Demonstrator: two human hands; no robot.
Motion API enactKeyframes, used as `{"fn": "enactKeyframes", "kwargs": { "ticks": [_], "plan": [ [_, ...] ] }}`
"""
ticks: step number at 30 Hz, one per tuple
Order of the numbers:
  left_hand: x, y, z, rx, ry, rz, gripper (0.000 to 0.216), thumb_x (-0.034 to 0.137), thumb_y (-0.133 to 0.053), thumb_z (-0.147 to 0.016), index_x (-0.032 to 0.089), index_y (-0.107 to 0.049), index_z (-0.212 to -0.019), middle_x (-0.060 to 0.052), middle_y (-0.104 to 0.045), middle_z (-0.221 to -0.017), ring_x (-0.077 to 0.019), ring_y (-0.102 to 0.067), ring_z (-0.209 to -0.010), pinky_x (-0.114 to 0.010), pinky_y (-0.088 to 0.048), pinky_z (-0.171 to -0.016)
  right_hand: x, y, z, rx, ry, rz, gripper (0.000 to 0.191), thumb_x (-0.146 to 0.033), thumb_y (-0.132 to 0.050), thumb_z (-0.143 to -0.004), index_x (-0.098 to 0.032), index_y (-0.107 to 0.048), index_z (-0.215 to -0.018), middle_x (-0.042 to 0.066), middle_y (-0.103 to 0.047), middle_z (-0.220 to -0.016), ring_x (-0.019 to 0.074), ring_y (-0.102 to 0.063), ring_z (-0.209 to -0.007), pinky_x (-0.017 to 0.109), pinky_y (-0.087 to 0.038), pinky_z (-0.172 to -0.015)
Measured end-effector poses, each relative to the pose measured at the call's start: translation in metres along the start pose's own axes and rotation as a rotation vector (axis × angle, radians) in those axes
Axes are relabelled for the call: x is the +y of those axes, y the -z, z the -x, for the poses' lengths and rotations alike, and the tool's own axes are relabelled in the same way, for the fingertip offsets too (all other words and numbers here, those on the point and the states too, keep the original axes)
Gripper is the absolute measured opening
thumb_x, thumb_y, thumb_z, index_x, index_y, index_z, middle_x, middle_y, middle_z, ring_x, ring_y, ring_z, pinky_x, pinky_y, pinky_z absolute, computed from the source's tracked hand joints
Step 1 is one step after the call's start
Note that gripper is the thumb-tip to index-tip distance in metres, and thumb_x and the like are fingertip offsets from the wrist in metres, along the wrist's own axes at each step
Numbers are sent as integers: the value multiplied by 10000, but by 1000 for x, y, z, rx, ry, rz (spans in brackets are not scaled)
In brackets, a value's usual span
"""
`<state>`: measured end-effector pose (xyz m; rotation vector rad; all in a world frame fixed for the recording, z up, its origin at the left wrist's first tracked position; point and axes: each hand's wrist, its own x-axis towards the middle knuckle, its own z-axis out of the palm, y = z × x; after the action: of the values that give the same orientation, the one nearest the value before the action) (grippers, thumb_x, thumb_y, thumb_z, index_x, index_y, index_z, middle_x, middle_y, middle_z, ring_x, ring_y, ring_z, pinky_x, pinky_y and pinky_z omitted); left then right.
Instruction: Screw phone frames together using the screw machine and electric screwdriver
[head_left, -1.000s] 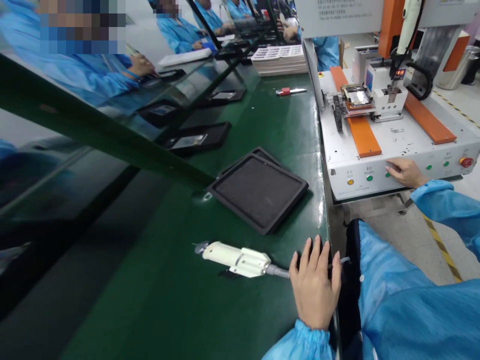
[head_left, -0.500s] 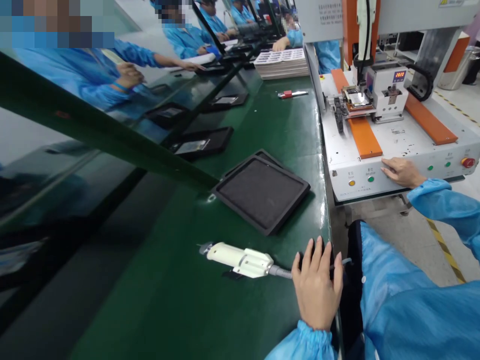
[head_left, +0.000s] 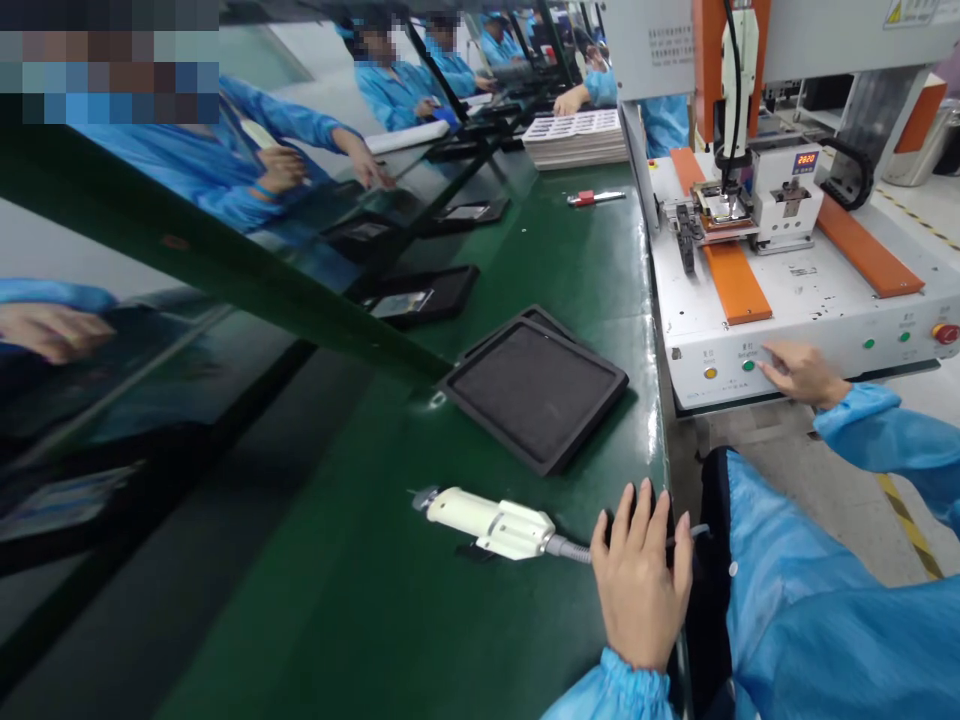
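Note:
My left hand [head_left: 640, 580] lies flat with fingers stretched out on the near edge of the green belt table [head_left: 420, 620], over the grey cable of a white handheld tool [head_left: 491, 522] lying just to its left. My right hand [head_left: 801, 370] reaches to the front panel of the white screwdriving machine [head_left: 802, 290], fingers extended beside a green button [head_left: 748, 365]. On the machine an orange fixture holds a small part [head_left: 718, 205] under the driver head [head_left: 733, 90]. A black foam-lined tray [head_left: 536, 390] sits on the belt between tool and machine.
More black trays [head_left: 424, 297] with parts lie farther up the belt. A red-and-white pen [head_left: 595, 197] and a stack of white sheets [head_left: 576, 138] lie at the far end. People in blue coats work along the left side. A red stop button [head_left: 944, 333] sits at the panel's right.
The machine's driver head moved left and came down over the part on the fixture. My right hand slid slightly left along the panel. My left hand stayed put.

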<state>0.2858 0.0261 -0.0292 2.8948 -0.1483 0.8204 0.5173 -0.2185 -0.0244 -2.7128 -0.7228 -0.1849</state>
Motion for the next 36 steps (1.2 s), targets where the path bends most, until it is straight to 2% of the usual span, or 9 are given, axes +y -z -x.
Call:
{"fn": "enactKeyframes", "kwargs": {
  "ticks": [4, 8, 10, 13, 16, 19, 22, 28, 36],
  "plan": [
    [-1, 0, 1, 7, -10, -12, 250, 252, -536, -906, 131, -625, -1105, -135, -673, -1196, -327, -577, -1166, -490, -368, -975, -60, -25, 12, 40, 149, -268, 281, -360, -471, -920, -248, -670, -1084, 47, -669, -845, 173, -612, -664, 299, -537, -654],
    [-3, -1, 3, -6, -30, -43, 246, 240, -509, -915, 127, -627, -1099, -130, -677, -1190, -324, -574, -1164, -488, -363, -976, -140, -57, 8, 177, 273, -835, 226, -315, -581, -865, -135, -693, -945, 49, -641, -762, 94, -551, -559, 204, -484, -543],
    [-5, -2, 4, -10, -47, -59, 253, 232, -488, -918, 120, -631, -1095, -132, -684, -1172, -324, -575, -1156, -489, -357, -975, -176, -69, -1, 132, 288, -971, 207, -286, -625, -838, -113, -696, -926, 41, -645, -756, 71, -539, -551, 171, -464, -536],
    [-8, -3, 7, -28, -53, -79, 280, 222, -464, -917, 119, -633, -1115, -130, -686, -1164, -315, -582, -1138, -487, -346, -982, -210, -79, -13, -51, 270, -998, 172, -234, -671, -801, -115, -700, -922, 9, -645, -694, 68, -545, -556, 158, -451, -551],
    [-10, -4, 9, -45, -50, -94, 298, 220, -452, -911, 131, -641, -1123, -130, -679, -1178, -309, -573, -1149, -484, -340, -989, -219, -82, -18, -135, 232, -922, 136, -184, -657, -800, -116, -706, -908, -4, -637, -645, 75, -552, -564, 162, -433, -564],
    [-12, -6, 10, -48, -47, -97, 299, 222, -455, -901, 135, -654, -1107, -131, -683, -1168, -315, -563, -1163, -487, -342, -985, -218, -84, -16, -68, 198, -860, 115, -148, -622, -809, -113, -710, -873, 15, -653, -680, 80, -553, -577, 169, -420, -577],
    [-13, -9, 11, -58, -36, -91, 293, 223, -467, -883, 144, -665, -1083, -126, -687, -1157, -318, -576, -1135, -493, -351, -975, -217, -84, -13, -10, 237, -780, 110, -137, -611, -805, -119, -712, -845, 33, -672, -749, 92, -566, -626, 183, -422, -623],
    [-16, -16, 11, -91, -1, -53, 297, 220, -482, -868, 166, -677, -1085, -119, -686, -1158, -324, -575, -1141, -504, -369, -975, -219, -87, -14, 14, 241, -731, 118, -131, -598, -799, -131, -712, -830, 24, -673, -749, 98, -568, -639, 185, -408, -624],
    [-21, -15, 8, -208, 42, -28, 303, 225, -496, -867, 183, -686, -1100, -107, -668, -1211, -320, -548, -1208, -512, -396, -988, -219, -86, -12, 82, 206, -723, 132, -100, -592, -800, -125, -719, -828, 36, -692, -791, 107, -608, -683, 180, -440, -651]
  ]
}}
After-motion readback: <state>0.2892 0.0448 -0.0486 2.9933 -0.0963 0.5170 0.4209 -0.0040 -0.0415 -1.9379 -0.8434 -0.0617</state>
